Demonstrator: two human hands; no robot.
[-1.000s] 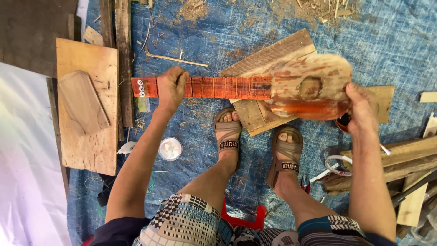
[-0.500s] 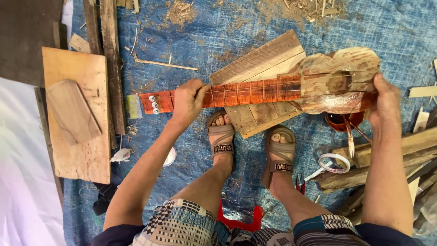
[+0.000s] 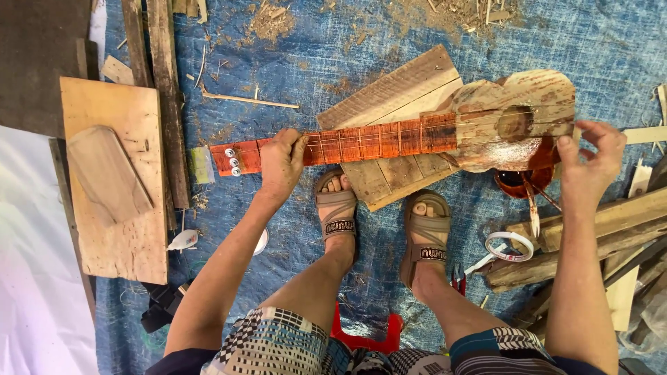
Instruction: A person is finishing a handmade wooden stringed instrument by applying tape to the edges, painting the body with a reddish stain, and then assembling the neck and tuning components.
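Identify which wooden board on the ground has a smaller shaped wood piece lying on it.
The pale square board at far left; the slatted boards under the instrument carry none.
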